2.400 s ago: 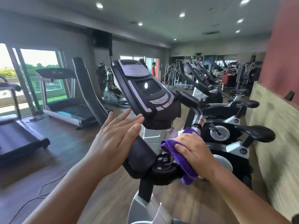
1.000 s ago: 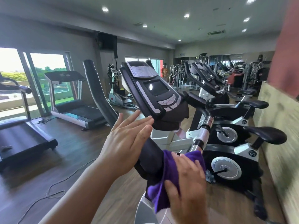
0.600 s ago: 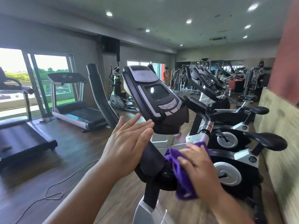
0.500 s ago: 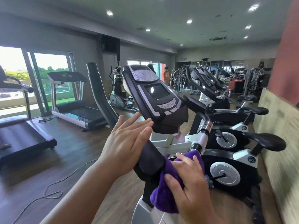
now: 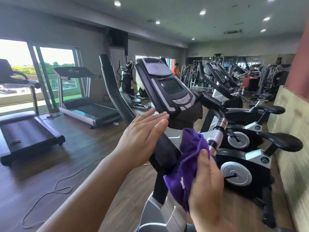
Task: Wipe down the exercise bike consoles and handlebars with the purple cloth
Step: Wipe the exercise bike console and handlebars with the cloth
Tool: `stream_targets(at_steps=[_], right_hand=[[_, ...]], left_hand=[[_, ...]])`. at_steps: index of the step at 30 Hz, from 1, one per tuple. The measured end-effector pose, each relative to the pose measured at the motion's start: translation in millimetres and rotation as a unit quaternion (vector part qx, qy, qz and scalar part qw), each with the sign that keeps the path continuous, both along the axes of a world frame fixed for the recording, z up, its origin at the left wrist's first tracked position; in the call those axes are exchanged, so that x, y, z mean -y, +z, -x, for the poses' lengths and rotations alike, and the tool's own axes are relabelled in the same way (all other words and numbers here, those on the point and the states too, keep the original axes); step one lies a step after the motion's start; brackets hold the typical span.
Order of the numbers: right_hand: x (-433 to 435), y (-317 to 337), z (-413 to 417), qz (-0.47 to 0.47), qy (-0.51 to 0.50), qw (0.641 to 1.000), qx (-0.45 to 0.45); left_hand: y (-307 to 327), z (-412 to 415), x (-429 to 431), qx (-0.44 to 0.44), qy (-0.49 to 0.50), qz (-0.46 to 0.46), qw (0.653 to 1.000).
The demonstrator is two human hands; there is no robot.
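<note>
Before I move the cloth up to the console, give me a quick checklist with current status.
1. Purple cloth gripped by right hand: ok.
2. Left hand flat against the padded post, steadying the bike: ok.
3. Console face unobstructed: ok.
4. Console screen clean: cannot tell.
5. Handlebar beside the cloth bare and free to wipe: ok.
</note>
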State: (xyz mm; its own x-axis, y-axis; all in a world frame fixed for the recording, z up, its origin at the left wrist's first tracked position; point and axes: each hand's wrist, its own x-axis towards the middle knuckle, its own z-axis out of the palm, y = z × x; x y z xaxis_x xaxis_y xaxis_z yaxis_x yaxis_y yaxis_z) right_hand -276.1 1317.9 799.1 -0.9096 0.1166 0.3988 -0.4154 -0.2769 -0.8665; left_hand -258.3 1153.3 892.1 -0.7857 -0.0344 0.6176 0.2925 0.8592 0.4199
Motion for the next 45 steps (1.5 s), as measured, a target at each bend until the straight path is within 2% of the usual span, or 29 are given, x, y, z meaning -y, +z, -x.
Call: stream_targets(at_steps=[1, 2, 4, 6, 9, 12, 16, 20, 23, 27, 32, 36, 41, 45], right_hand=[[7, 11, -8, -0.035, 0.002, 0.999, -0.040], [16, 23, -16, -0.117, -0.012, 0.988, -0.100], [35, 38, -21, -0.300, -0.044, 0.931, -0.205], [44, 55, -11, -0.407, -0.051, 0.880, -0.241], [50, 88, 20, -0.441, 0.034, 0.876, -0.191], [63, 117, 46, -0.466, 0.046, 0.874, -0.130], [66, 111, 28, -0.494, 0.017, 0.853, -0.165], [51, 101, 1, -0.594, 0.049, 0.783, -0.177], [79, 125, 12, -0.624, 0.060, 0.761, -0.169], [130, 160, 32, -0.676, 0.103, 0.701, -0.201], [127, 157, 43, -0.671, 0.118, 0.699, -0.219], [90, 134, 35, -0.639, 0.120, 0.730, -0.211], [120, 153, 41, -0.645, 0.123, 0.729, -0.192], [160, 167, 57, -0.598, 0.113, 0.771, -0.188]], left_hand=[[1, 0, 1, 0.003, -0.014, -0.015, 1.000], [2, -1, 2, 0.005, -0.029, -0.038, 0.999], [6, -3, 6, 0.007, -0.049, -0.092, 0.995], [10, -7, 13, 0.004, -0.032, -0.121, 0.992], [11, -8, 31, -0.010, 0.028, -0.120, 0.992], [6, -5, 48, -0.031, 0.065, -0.116, 0.991], [-2, -4, 57, -0.049, 0.050, -0.134, 0.988], [-9, -9, 67, -0.050, 0.060, -0.128, 0.989], [-13, -13, 74, -0.052, 0.057, -0.153, 0.985], [-6, -14, 74, -0.060, 0.046, -0.179, 0.981], [4, -9, 68, -0.066, 0.046, -0.189, 0.979], [5, -7, 60, -0.059, 0.033, -0.187, 0.980], [7, -11, 74, -0.062, 0.068, -0.175, 0.980], [18, -12, 84, -0.070, 0.083, -0.154, 0.982]])
